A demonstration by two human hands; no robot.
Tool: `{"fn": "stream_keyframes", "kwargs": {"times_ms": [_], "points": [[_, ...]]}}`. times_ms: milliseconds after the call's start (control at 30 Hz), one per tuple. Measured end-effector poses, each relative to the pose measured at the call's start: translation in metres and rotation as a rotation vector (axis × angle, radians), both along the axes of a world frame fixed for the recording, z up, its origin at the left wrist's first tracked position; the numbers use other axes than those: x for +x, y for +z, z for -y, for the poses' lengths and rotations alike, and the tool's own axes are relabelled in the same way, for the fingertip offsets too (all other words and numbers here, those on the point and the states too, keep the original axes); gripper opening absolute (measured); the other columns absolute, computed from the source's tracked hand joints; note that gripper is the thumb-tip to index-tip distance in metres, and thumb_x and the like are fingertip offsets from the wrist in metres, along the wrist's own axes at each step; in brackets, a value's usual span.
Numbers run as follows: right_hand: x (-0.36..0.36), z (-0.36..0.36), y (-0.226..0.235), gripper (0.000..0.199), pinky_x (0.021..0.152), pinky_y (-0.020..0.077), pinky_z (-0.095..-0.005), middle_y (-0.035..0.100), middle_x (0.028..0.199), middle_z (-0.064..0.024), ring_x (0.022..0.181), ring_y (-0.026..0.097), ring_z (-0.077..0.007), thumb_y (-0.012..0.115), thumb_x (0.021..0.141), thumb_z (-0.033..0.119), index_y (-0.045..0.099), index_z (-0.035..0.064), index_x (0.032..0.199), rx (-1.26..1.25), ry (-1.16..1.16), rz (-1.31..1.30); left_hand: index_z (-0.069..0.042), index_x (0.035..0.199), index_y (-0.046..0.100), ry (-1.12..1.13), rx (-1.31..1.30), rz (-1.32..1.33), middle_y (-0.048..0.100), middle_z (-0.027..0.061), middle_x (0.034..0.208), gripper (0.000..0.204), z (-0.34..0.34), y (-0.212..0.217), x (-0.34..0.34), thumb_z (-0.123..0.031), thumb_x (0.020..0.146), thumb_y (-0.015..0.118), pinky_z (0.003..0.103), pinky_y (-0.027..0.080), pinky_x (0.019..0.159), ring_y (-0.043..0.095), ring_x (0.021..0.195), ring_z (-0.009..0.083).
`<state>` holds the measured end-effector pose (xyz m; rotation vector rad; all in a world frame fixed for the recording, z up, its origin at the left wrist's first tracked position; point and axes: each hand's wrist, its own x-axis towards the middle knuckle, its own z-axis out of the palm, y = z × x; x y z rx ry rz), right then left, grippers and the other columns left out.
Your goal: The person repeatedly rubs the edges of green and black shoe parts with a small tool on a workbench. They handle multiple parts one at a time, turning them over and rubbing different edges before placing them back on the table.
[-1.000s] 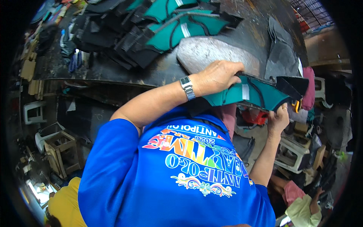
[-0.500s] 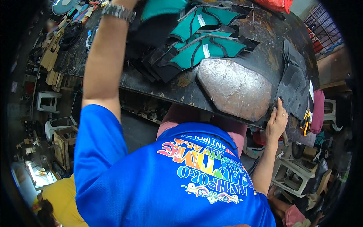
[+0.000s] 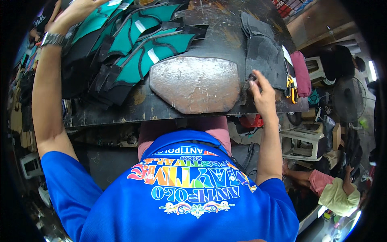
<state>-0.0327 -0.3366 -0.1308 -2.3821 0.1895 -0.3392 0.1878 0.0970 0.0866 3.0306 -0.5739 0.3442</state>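
Observation:
My left hand [image 3: 76, 15] reaches over the far left of the table, its fingers stretched out beside a teal piece [image 3: 94, 22] and partly cut off by the upper edge. Overlapping sewn teal and black pieces [image 3: 164, 43] with white tags, shaped like shoe uppers, lie to its right. At the right, my right hand [image 3: 264, 97] is closed, with a small dark rounded object [image 3: 252, 77] at its thumb and index finger; its kind is unclear. Left of this hand lies a worn, shiny grey-brown slab [image 3: 197, 84]. Dark grey flat pieces [image 3: 264, 56] are stacked just beyond the hand.
Yellow-handled scissors [image 3: 291, 86] and a maroon cloth bundle [image 3: 299, 66] lie at the right end of the dark table [image 3: 221, 28]. White plastic stools [image 3: 302, 141] and a fan [image 3: 348, 99] stand beyond. A person in a light shirt [image 3: 340, 195] is at the lower right.
The view has shifted, so the table's things appear farther left. My left hand now shows at the upper left. My right hand's fingers are more curled.

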Motion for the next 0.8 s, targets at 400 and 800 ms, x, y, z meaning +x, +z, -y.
{"fn": "stream_keyframes", "kwargs": {"times_ms": [400, 800], "points": [[0.137, 0.090, -0.008, 0.057, 0.076, 0.0519, -0.0348, 0.068, 0.089, -0.0133, 0.081, 0.066, -0.0207, 0.079, 0.082, 0.027, 0.060, 0.0068, 0.132, 0.018, -0.394, 0.166, -0.006, 0.134, 0.060, -0.814, -0.437, -0.417, 0.058, 0.0188, 0.136, 0.053, 0.163, -0.145, -0.110, -0.027, 0.087, 0.075, 0.043, 0.046, 0.105, 0.057, 0.124, 0.0356], [0.101, 0.059, 0.005, 0.048, 0.108, 0.0360, -0.0367, 0.073, 0.105, -0.0125, 0.102, 0.063, -0.0136, 0.046, 0.107, 0.024, 0.039, 0.0070, 0.152, 0.643, -0.008, 0.354, -0.007, 0.148, 0.039, -0.370, -0.963, -0.245, 0.037, 0.0237, 0.141, 0.101, 0.372, -0.220, -0.046, -0.042, 0.068, 0.090, 0.049, 0.042, 0.108, 0.039, 0.131, 0.0445]]}}
